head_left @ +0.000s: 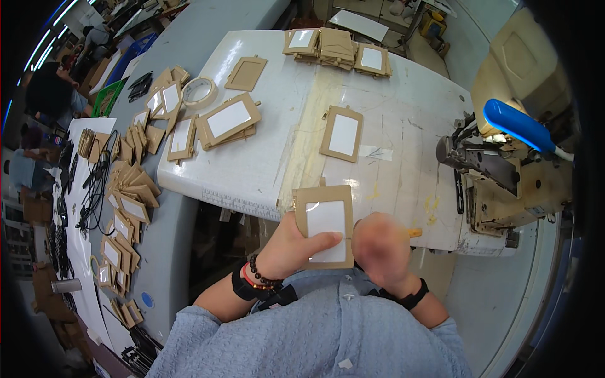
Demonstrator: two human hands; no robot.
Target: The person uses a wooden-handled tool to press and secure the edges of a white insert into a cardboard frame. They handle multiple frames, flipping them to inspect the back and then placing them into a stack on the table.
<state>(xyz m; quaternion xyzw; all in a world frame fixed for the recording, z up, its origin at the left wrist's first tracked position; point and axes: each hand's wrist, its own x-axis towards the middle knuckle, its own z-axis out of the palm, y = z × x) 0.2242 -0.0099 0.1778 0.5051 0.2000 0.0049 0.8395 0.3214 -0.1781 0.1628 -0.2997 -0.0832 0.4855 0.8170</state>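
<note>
My left hand [291, 247] is closed on a tan card holder [341, 195] with a clear window over a white insert. Its thumb lies across the window, and the holder is upright in front of my chest. By the holder's right edge is my right hand [382, 251], smeared by motion, its fingers not readable. A small orange-yellow piece [414, 232] shows beside that hand; I cannot tell whether the hand holds it. Farther off, a single card holder [343, 133] lies on the white table [265, 170].
A sewing machine [482, 165] with a blue-shaded lamp [518, 124] stands at the right. Stacked card holders [336, 47] sit at the far edge. More holders [229, 120] and a tape roll [199, 92] lie left. Loose holders [133, 187] cover part of the grey side table [169, 246].
</note>
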